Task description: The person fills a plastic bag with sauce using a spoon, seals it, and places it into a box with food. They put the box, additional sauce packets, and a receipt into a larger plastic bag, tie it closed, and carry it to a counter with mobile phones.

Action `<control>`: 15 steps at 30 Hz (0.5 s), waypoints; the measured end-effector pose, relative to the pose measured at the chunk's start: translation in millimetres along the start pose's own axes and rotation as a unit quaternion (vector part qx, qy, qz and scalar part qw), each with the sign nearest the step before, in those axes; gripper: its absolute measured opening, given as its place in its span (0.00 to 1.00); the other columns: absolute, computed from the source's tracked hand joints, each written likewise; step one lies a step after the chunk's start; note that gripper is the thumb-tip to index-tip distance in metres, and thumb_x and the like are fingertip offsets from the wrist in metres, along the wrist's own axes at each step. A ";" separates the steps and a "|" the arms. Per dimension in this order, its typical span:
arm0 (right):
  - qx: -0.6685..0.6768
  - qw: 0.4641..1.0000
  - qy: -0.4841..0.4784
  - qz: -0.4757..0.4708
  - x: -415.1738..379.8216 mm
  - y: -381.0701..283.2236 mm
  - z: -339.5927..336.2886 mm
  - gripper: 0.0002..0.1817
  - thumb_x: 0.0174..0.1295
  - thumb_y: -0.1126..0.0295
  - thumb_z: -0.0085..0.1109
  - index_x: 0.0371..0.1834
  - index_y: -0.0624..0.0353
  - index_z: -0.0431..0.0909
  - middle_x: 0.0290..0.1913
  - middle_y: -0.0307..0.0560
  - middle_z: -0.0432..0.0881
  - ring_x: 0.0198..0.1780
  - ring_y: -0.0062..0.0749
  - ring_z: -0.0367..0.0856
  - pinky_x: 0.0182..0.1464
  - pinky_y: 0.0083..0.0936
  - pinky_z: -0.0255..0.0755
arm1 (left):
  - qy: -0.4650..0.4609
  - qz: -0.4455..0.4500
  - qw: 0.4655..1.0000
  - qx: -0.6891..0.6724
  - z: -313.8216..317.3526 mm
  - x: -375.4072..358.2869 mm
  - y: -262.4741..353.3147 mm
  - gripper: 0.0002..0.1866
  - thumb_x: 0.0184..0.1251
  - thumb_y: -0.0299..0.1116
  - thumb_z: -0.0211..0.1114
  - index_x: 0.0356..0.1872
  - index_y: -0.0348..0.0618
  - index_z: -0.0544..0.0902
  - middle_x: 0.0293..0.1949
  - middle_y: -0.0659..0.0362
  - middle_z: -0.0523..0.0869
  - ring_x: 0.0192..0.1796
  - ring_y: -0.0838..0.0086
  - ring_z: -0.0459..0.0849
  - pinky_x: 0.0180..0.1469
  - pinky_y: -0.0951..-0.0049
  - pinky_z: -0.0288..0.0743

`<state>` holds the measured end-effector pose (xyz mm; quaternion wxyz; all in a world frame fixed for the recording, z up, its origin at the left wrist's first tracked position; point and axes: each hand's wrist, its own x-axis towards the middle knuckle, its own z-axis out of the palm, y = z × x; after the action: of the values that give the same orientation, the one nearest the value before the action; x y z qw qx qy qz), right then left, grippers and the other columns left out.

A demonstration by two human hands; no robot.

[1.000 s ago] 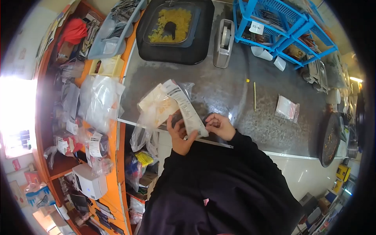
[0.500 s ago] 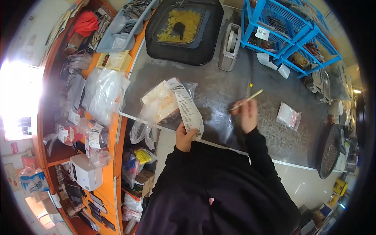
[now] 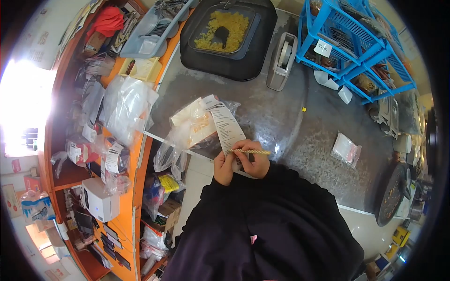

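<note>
A long printed receipt (image 3: 227, 124) runs from the plastic bag down to the counter's front edge. My left hand (image 3: 223, 168) pinches its lower end between thumb and fingers. Close beside it, my right hand (image 3: 254, 163) is closed round a slim gold-striped pencil (image 3: 258, 151), which lies sideways across the receipt's lower part with its tip near my left fingers. The clear plastic bag (image 3: 180, 140) holds a white and orange food package (image 3: 199, 126); the receipt's upper end overlaps it.
A black tray of yellow rice (image 3: 220, 28) with a dark scoop, a tape dispenser (image 3: 282, 61) and blue baskets (image 3: 328, 42) stand at the back. A small clear packet (image 3: 346, 150) lies right, near a round dark pan (image 3: 393, 194). Orange shelving (image 3: 136, 187) borders the left.
My right hand has moved left and down with the pencil, from over the counter to the receipt beside my left hand. The pencil now lies level across the paper.
</note>
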<state>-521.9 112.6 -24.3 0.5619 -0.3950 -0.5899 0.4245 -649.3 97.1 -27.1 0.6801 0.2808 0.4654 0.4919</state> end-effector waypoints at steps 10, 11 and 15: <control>-0.312 0.920 0.036 0.235 32.4 8.9 -79.1 0.07 0.61 0.71 0.52 0.37 0.61 0.68 0.34 0.58 0.77 0.36 0.49 0.78 0.36 0.32 0.70 | -0.008 -0.017 1.000 0.011 -9.8 -4.6 2.1 0.13 0.68 0.29 0.54 0.49 0.34 0.76 0.41 0.60 0.82 0.43 0.80 0.78 0.45 0.80 0.71; -0.376 0.898 -0.005 0.230 27.5 30.1 -91.4 0.08 0.61 0.69 0.53 0.38 0.60 0.69 0.33 0.57 0.77 0.36 0.51 0.77 0.35 0.33 0.70 | 0.016 -0.004 0.997 0.081 -14.6 -8.4 5.6 0.13 0.67 0.31 0.55 0.49 0.34 0.76 0.39 0.60 0.82 0.41 0.78 0.79 0.44 0.79 0.71; -0.503 0.862 0.054 0.039 36.3 28.3 -92.7 0.15 0.59 0.64 0.58 0.43 0.60 0.70 0.33 0.53 0.78 0.35 0.49 0.77 0.35 0.35 0.70 | 0.160 0.010 0.885 0.437 -37.2 -18.5 47.2 0.20 0.61 0.39 0.63 0.50 0.37 0.75 0.37 0.56 0.80 0.42 0.67 0.78 0.46 0.73 0.70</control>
<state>-431.7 161.4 -38.5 0.3010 -0.6687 -0.6763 0.0701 -703.9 93.9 4.0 0.4003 0.4717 0.7327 0.2835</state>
